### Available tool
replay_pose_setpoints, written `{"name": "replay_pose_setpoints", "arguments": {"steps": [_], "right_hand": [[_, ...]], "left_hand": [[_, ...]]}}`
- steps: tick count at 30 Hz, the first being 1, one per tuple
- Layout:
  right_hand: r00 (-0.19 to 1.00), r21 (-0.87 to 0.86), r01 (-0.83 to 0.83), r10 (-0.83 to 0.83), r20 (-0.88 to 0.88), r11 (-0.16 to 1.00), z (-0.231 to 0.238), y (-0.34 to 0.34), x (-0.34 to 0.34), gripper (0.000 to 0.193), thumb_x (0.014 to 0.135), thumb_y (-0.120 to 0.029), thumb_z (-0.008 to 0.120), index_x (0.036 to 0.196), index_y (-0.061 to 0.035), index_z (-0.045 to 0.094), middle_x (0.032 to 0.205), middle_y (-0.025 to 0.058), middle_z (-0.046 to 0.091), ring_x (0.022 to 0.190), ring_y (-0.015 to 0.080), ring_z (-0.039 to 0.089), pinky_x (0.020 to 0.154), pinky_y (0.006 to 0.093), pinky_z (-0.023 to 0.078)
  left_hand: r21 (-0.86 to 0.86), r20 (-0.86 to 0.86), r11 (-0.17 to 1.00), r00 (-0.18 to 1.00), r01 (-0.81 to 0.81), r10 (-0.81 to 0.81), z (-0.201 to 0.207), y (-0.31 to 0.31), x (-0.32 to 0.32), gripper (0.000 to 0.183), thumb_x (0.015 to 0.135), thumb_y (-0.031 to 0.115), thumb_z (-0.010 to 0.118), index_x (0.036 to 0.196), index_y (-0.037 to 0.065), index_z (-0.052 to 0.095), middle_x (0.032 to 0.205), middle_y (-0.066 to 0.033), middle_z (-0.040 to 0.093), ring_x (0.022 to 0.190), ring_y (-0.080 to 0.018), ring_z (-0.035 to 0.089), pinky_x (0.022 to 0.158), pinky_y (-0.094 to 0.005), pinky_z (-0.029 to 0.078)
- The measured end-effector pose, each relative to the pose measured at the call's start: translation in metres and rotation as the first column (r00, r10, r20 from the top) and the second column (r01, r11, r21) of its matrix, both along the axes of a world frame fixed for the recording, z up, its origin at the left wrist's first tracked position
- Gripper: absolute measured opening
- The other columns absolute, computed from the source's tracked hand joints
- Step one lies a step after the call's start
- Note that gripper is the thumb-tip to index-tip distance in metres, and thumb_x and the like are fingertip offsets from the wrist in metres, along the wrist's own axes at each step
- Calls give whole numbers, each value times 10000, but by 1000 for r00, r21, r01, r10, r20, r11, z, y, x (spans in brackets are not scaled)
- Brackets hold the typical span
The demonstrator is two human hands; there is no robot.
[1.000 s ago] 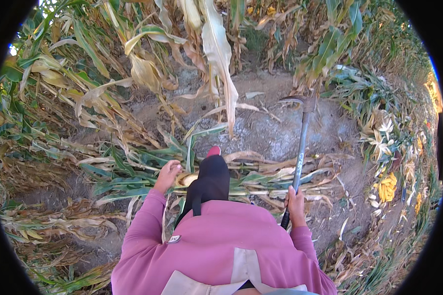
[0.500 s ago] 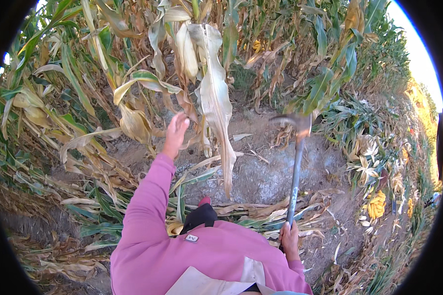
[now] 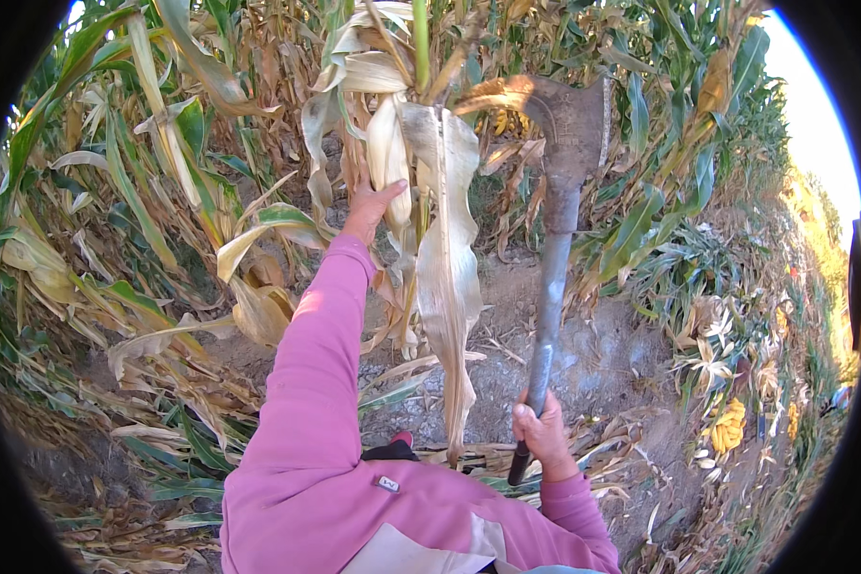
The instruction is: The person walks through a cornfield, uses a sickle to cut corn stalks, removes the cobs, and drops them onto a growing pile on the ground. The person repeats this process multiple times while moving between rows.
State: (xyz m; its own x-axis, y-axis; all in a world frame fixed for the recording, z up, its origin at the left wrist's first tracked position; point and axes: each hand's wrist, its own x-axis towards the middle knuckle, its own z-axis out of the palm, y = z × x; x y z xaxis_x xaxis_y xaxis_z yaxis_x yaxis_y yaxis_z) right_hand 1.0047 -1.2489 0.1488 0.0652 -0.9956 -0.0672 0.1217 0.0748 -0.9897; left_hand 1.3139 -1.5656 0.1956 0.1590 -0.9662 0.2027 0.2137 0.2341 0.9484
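A tall corn stalk [image 3: 421,43] stands before me, with a pale dry-husked ear [image 3: 386,143] and a long withered leaf [image 3: 447,249] hanging from it. My left hand [image 3: 371,205] is closed round the plant at the ear's lower end; its thumb lies across the husk and dry leaves partly hide its fingers. Gripped near the bottom of its long grey handle, a billhook [image 3: 566,143] rises upright in my right hand [image 3: 543,435]. Its broad, dark, curved blade is raised to the right of the stalk, apart from it.
Standing corn [image 3: 210,143] crowds the left and far side. Cut stalks and leaves [image 3: 684,253] lie heaped at the right, with a pile of yellow corn cobs [image 3: 727,426] nearer me. Bare soil [image 3: 593,354] shows between them, and dry leaves litter the ground by my feet.
My left hand has moved forward and up, from beside the dry leaves onto the plant at the ear. The billhook has been lifted, its blade now higher and closer.
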Motion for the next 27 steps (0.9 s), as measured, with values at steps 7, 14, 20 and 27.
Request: {"name": "replay_pose_setpoints", "arguments": {"steps": [7, 14, 20, 27], "right_hand": [[987, -306, -140, 107, -122, 942, 14, -48, 8, 479, 858, -547, 520, 811, -75, 451, 544, -22, 435, 434, 53, 398, 396, 197, 326], [992, -613, -71, 120, 38, 787, 81, -74, 15, 480, 858, -530, 542, 732, -77, 445, 546, -39, 432, 454, 34, 387, 403, 198, 289], [755, -252, -66, -117, -645, 966, -54, -68, -3, 418, 903, -416, 495, 867, -7, 574, 646, 86, 574, 558, 168, 528, 519, 347, 434], [902, 489, -53, 252, -350, 871, -203, 133, -69, 480, 899, -520, 452, 795, -60, 540, 581, 7, 476, 502, 117, 474, 459, 288, 399]], "left_hand": [[160, -219, 985, 976, 59, -23, 1, 96, -19, 537, 791, 157, 682, 1241, -5, 438, 1089, -104, 583, 971, -165, 565, 831, -310, 469], [-22, 79, 997, 994, 78, -76, 44, 157, -22, 489, 789, 144, 688, 1188, -8, 449, 1022, -71, 593, 893, -137, 578, 774, -284, 490], [126, 330, 992, 943, -9, -34, 38, 192, -3, 538, 767, 94, 684, 1221, -39, 427, 1086, -128, 581, 955, -180, 576, 851, -300, 472], [532, -157, 809, 968, 251, -197, -153, 276, 57, 288, 826, 161, 648, 1055, 2, 576, 853, -66, 633, 708, -159, 611, 615, -301, 500]]}}
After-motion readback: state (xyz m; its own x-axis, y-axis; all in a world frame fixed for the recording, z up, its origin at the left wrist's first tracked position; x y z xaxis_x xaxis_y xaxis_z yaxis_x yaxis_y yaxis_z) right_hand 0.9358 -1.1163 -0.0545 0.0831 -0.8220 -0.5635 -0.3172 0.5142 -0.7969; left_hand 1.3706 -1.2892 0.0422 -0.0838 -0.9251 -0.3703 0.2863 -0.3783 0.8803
